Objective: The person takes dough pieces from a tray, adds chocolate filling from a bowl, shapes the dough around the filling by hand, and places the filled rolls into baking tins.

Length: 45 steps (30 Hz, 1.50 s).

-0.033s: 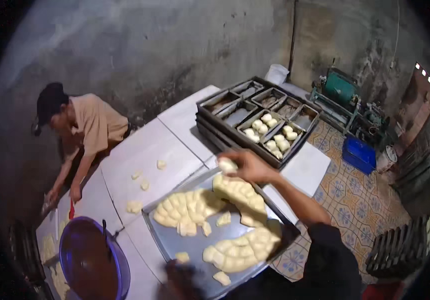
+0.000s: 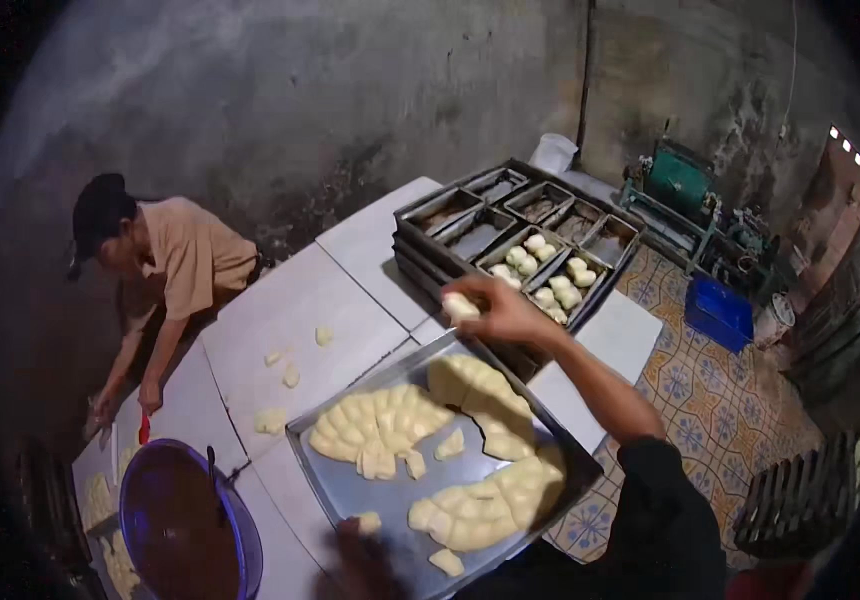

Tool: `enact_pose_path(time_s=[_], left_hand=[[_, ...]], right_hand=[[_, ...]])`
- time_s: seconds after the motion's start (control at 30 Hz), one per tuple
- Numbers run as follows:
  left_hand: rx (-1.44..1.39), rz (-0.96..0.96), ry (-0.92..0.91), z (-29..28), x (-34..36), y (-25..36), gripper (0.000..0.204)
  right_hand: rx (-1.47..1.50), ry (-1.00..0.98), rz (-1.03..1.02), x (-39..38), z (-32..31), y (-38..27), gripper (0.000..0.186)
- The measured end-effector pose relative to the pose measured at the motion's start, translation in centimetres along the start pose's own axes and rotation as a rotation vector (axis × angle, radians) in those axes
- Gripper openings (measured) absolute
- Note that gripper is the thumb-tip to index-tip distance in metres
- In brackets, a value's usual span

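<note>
In my right hand is a ball of pale dough, gripped in the fingers above the far edge of a shallow metal tray. Just beyond it stands a block of loaf pans, where two compartments hold small dough balls. Three slabs of scored dough lie in the tray with a few loose pieces. At the tray's near left edge is my left hand, dark and blurred, by a small dough piece; whether it holds that piece is unclear.
Dough pieces lie on the white table. A purple basin of brown contents stands at the left. Beyond it a co-worker leans over the table, near a red-handled tool. Green machinery and a blue crate are right.
My right hand has moved slightly away from me with the dough ball, off the slab and closer to the loaf pans. My left hand is almost unmoved.
</note>
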State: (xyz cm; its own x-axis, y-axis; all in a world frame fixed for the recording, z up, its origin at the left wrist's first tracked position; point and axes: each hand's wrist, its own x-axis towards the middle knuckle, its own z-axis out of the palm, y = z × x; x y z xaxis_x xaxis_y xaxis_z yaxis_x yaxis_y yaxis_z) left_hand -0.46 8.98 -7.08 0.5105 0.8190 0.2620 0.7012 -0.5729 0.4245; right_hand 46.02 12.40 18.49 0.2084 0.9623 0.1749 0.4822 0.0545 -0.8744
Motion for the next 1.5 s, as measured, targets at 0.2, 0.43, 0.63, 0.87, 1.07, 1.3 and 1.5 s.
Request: enact_pose_path(time_s=[0.2, 0.43, 0.63, 0.87, 1.07, 1.3, 1.5], left_hand=[[0.441, 0.047, -0.079, 1.6, 1.4, 0.7, 0.053], [0.176, -0.085, 0.038, 2.1, 0.5, 2.2, 0.038], [0.091, -0.082, 0.209, -2.6, 2.5, 4.7, 0.032], [0.098, 0.164, 0.423, -6.3, 5.2, 10.7, 0.040], [-0.759, -0.223, 0.488, -8.7, 2.6, 12.8, 0.021], [-0.884, -0.332, 0.526, -6.2, -1.4, 11.3, 0.016], [-2.724, -0.469, 0.252, -6.9, -4.1, 9.5, 0.055]], right_hand=[[-0.304, 0.324, -0.031, 15.5, -4.8, 9.4, 0.042], [-0.404, 0.290, 0.077, 16.8, -2.8, 12.6, 0.050], [-0.267, 0.181, -0.472, 4.1, 4.7, 0.2, 0.034], [0.756, -0.350, 0.215, -15.3, 25.2, 1.9, 0.034], [0.688, -0.015, -0.074, -17.1, 27.4, -1.7, 0.027], [0.420, -0.082, -0.239, -15.9, 27.4, -3.2, 0.029], [0.581, -0.474, -0.309, -17.0, 31.1, -2.4, 0.065]])
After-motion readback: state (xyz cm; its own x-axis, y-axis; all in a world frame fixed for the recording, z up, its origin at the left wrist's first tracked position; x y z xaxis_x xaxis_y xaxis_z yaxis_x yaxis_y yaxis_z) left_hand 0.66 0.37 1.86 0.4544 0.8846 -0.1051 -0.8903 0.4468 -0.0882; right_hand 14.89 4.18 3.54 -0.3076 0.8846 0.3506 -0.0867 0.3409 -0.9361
